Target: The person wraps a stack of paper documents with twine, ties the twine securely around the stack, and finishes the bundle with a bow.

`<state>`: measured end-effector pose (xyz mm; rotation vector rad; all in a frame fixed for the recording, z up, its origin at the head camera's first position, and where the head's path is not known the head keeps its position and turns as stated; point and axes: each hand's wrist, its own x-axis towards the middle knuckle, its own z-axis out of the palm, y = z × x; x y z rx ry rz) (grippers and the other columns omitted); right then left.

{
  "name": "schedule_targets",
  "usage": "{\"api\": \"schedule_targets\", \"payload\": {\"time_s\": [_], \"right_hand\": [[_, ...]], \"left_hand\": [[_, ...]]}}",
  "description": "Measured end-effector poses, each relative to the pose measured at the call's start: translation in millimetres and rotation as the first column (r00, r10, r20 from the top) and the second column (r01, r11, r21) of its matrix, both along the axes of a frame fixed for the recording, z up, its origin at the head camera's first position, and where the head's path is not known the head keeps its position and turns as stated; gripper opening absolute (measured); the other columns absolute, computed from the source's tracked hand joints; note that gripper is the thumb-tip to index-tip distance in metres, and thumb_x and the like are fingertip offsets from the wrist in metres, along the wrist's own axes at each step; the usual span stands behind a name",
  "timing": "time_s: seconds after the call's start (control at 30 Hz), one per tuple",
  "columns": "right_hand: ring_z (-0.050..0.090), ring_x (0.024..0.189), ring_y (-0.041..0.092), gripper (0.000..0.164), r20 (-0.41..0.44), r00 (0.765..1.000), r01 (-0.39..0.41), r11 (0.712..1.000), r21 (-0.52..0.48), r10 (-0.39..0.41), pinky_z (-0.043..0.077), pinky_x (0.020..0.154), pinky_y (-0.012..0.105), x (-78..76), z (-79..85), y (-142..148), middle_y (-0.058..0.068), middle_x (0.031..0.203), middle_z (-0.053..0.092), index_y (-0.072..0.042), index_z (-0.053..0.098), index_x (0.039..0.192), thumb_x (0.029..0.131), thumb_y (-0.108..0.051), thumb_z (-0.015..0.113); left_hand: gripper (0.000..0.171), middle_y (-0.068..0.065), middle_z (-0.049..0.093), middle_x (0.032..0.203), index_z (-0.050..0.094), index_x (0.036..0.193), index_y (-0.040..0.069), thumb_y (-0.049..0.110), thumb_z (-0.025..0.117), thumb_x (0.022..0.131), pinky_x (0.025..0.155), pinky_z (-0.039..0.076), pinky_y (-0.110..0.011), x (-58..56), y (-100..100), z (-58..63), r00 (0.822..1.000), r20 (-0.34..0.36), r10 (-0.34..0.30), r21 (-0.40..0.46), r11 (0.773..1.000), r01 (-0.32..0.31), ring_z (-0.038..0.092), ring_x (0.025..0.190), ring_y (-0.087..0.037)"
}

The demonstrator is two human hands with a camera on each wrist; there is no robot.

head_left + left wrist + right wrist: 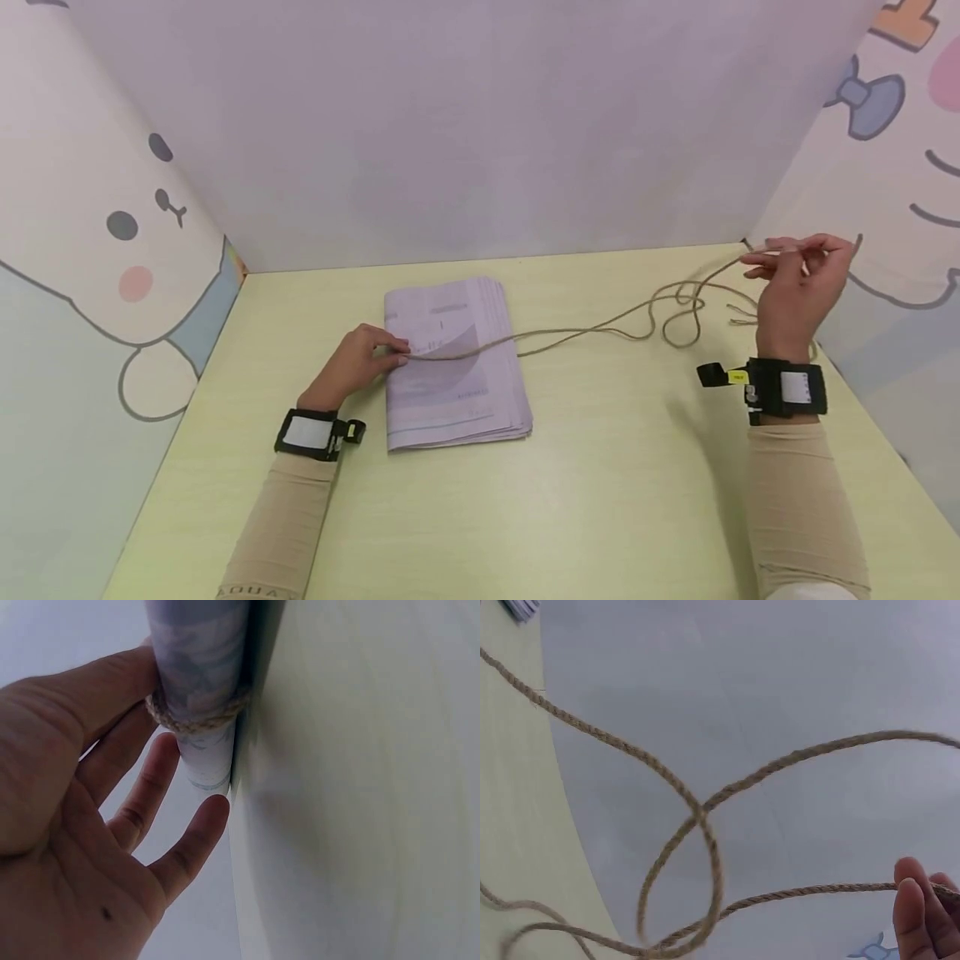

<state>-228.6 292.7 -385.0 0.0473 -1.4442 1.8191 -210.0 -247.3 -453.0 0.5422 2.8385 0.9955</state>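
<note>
Beige sleeves (798, 500) are seen nearest, toward seven and four o'clock, while cord (570, 330) passed around folded paper (442, 408) is pinched at the fingertips by the left hand (352, 360), on the paper's nine-o'clock edge, and by the right hand (802, 283) toward three o'clock.

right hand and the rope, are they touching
Touching. The right wrist view shows the rope running between the fingertips of the right hand, pinched there with no gap.
</note>
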Motion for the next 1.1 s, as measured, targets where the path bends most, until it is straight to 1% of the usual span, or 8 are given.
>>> {"api": "schedule_targets", "payload": {"time_s": [0.1,0.23,0.4,0.47,0.67,0.77,0.93,1.1], "right_hand": [[0.064,0.060,0.025,0.003,0.012,1.000,-0.012,1.000,0.001,0.012,0.050,0.052,0.024,-0.1,-1.3,-1,0.023,0.092,0.058,-0.002,0.048,0.095,0.093,0.001,0.048],[0.063,0.064,0.017,0.008,0.372,0.928,-0.136,0.925,0.354,-0.006,0.046,0.051,0.021,1.0,-10.2,0,0.013,0.092,0.063,-0.004,0.056,0.100,0.094,-0.007,0.052],[0.051,0.063,0.022,0.038,0.637,0.754,-0.550,0.372,0.747,-0.164,0.033,0.048,0.029,1.9,-20.7,11,0.019,0.106,0.061,-0.011,0.062,0.109,0.090,0.000,0.031],[0.038,0.054,0.019,0.050,0.677,0.712,-0.626,0.268,0.732,-0.186,0.028,0.046,0.030,3.0,-22.0,15,0.022,0.111,0.057,-0.009,0.065,0.107,0.082,0.006,0.025],[0.048,0.064,0.025,0.034,0.651,0.734,-0.606,0.246,0.756,-0.194,0.035,0.055,0.036,3.0,-29.2,1,0.022,0.109,0.060,-0.005,0.065,0.111,0.094,-0.008,0.035],[0.056,0.082,0.030,0.029,0.643,0.751,-0.618,0.183,0.764,-0.148,0.041,0.067,0.042,-2.6,-38.5,-15,0.019,0.108,0.061,-0.003,0.062,0.114,0.099,-0.020,0.044],[0.060,0.080,0.026,0.024,0.724,0.665,-0.724,0.077,0.685,-0.186,0.046,0.066,0.042,-7.0,-52.6,-30,0.013,0.094,0.065,-0.003,0.065,0.102,0.093,-0.023,0.057],[0.055,0.067,0.019,0.018,0.766,0.601,-0.780,0.039,0.624,-0.229,0.043,0.059,0.037,-5.6,-56.7,-31,0.007,0.083,0.064,-0.004,0.067,0.095,0.089,-0.018,0.058]], "left_hand": [[0.010,-0.002,0.069,0.105,0.075,0.091,0.014,0.012,0.073,0.081,0.097,0.039,-0.043,-0.8,0,-0.6,1.000,0.007,0.002,0.000,1.000,-0.002,0.054,0.112,-0.023],[0.011,-0.003,0.069,0.105,0.075,0.090,0.014,0.012,0.073,0.080,0.096,0.041,-0.042,-0.9,0,-1.0,1.000,0.010,0.005,0.001,1.000,-0.005,0.056,0.111,-0.022],[0.011,-0.003,0.069,0.104,0.075,0.090,0.013,0.011,0.074,0.080,0.094,0.043,-0.042,-1.4,1,-0.7,1.000,-0.006,-0.010,0.011,1.000,0.011,0.058,0.108,-0.022],[0.011,-0.003,0.069,0.105,0.075,0.090,0.013,0.011,0.074,0.080,0.094,0.042,-0.042,-1.6,1,-0.5,1.000,-0.005,-0.013,0.012,1.000,0.013,0.057,0.109,-0.022],[0.011,-0.003,0.069,0.106,0.075,0.091,0.014,0.012,0.074,0.080,0.096,0.040,-0.043,-1.4,-2,0.7,1.000,0.008,0.011,0.000,1.000,-0.011,0.056,0.110,-0.023],[0.011,-0.002,0.069,0.105,0.076,0.091,0.015,0.013,0.074,0.080,0.096,0.041,-0.043,-0.9,-3,-0.1,1.000,0.005,0.019,-0.001,1.000,-0.019,0.057,0.110,-0.022],[0.011,-0.003,0.069,0.105,0.075,0.090,0.014,0.012,0.074,0.080,0.094,0.042,-0.042,1.1,-2,-1.5,1.000,0.016,0.006,0.026,1.000,-0.007,0.058,0.109,-0.022],[0.011,-0.003,0.069,0.105,0.075,0.090,0.014,0.012,0.074,0.080,0.094,0.042,-0.042,3.0,0,-0.9,1.000,0.010,-0.002,0.042,0.999,0.001,0.058,0.108,-0.022]]}}
